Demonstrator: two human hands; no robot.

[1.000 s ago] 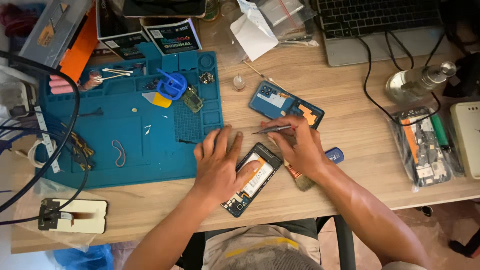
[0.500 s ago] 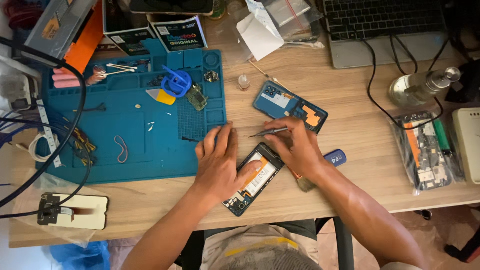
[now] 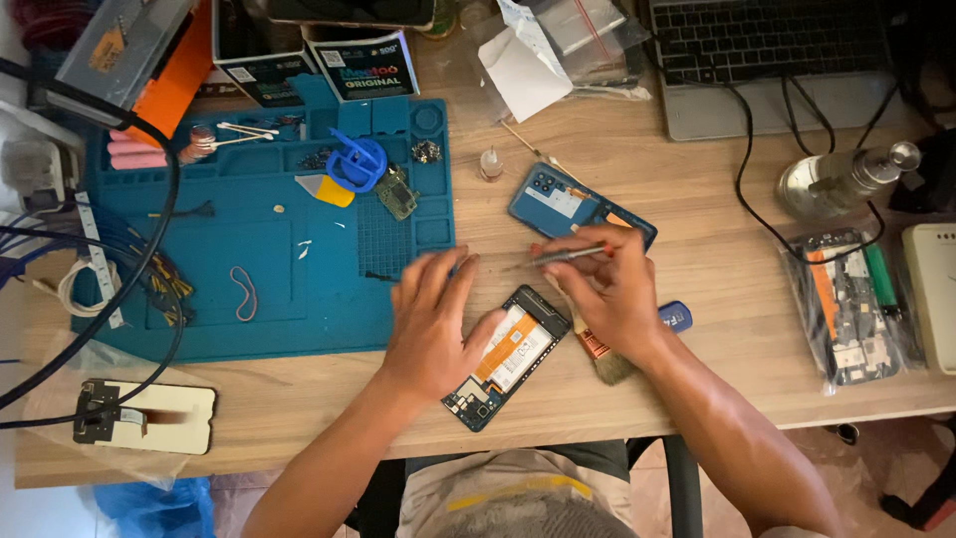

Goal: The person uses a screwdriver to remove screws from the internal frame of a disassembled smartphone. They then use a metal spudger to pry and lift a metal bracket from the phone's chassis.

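With the left hand [image 3: 430,324] spread flat on the opened phone [image 3: 508,356] and the right hand [image 3: 607,289] pinching tweezers [image 3: 568,256], a slip could scratch exposed parts.

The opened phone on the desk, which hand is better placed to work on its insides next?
Probably the right hand: it holds the thin metal tool just above the opened phone. The left hand lies flat, its thumb pressing the phone's edge, steadying it.
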